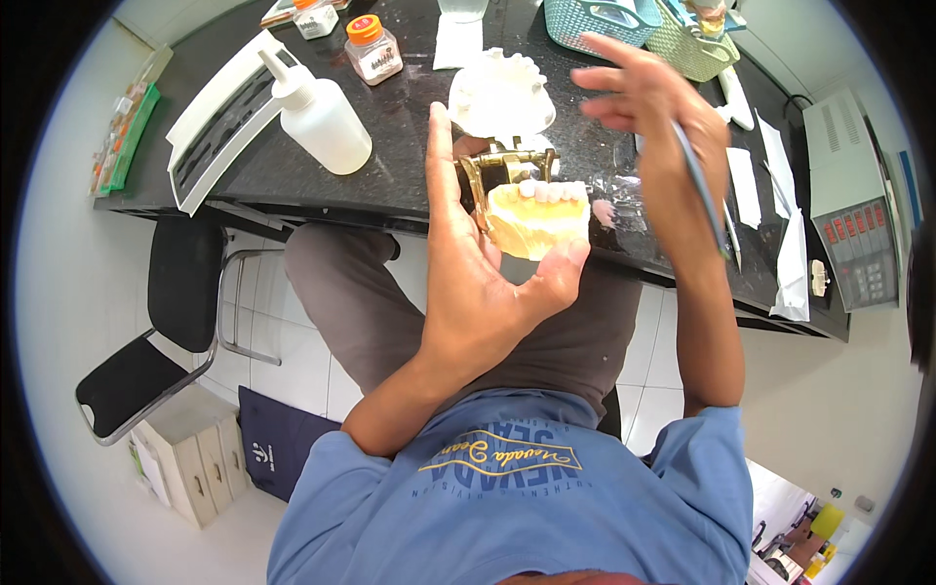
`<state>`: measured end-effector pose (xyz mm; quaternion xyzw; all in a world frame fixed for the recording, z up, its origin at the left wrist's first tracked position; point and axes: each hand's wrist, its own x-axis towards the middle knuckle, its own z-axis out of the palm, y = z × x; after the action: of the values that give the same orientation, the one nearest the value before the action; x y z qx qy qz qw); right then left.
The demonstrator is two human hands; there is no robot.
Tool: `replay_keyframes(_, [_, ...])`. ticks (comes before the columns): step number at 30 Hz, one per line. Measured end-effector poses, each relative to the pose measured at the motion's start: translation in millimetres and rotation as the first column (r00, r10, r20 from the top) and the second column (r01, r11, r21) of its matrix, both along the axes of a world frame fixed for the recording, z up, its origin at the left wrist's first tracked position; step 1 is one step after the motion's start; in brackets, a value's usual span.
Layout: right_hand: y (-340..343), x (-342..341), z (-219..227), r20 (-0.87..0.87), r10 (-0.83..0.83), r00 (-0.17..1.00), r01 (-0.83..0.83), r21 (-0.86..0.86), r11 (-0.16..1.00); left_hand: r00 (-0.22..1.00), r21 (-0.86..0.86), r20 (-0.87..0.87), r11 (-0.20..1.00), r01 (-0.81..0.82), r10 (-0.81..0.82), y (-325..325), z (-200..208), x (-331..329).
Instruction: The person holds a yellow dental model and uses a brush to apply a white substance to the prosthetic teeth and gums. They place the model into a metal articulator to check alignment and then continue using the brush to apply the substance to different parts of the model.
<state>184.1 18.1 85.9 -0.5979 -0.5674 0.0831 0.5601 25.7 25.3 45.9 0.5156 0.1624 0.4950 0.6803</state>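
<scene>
My left hand (487, 292) holds a brass dental articulator (480, 185) at the near edge of the black table. Its thumb lies at the side of the yellow plaster dental model (531, 226) mounted on it, and its index finger points up. A row of pale teeth tops the model. My right hand (663, 107) is raised to the right, its fingers stretched and blurred. A thin blue-grey stick-like tool (700, 185) lies in the crook of this hand, slanting back along the wrist; its tip is too blurred to tell. Beyond the articulator sits a white plaster dental piece (502, 93).
To the left stand a white squeeze bottle (327, 127), an orange-capped jar (373, 51) and a long white lamp-like frame (224, 117). Blue (600, 24) and green (694, 49) baskets are at the back. A grey control box (858, 210) stands right; pink residue (604, 213) dots the table.
</scene>
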Motion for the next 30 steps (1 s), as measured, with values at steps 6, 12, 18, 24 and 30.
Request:
replay_keyframes(6, [-44, 0, 1, -0.162, -0.118, 0.98, 0.138, 0.119, 0.983, 0.999, -0.08, 0.013, 0.996, -0.048, 0.049, -4, -1, 6])
replay_keyframes(12, [-72, -17, -24, -0.236, 0.062, 0.97, -0.053, 0.046, 0.998, 0.992, -0.092, 0.019, 0.988, -0.124, 0.127, -8, -5, 11])
replay_keyframes(18, [-61, -28, -42, -0.153, 0.027, 0.988, -0.016, 0.074, 0.997, 0.993, -0.136, 0.005, 0.984, -0.118, 0.12, -14, -3, 14])
replay_keyframes(24, [-58, -31, -52, -0.177, 0.032, 0.984, -0.014, 0.104, 0.994, 0.992, -0.176, 0.007, 0.977, -0.12, 0.123, -18, -9, 19])
replay_keyframes(30, [-58, -28, -51, -0.263, 0.056, 0.963, -0.027, 0.113, 0.993, 0.993, -0.192, 0.013, 0.975, -0.116, 0.12, -20, -4, 23])
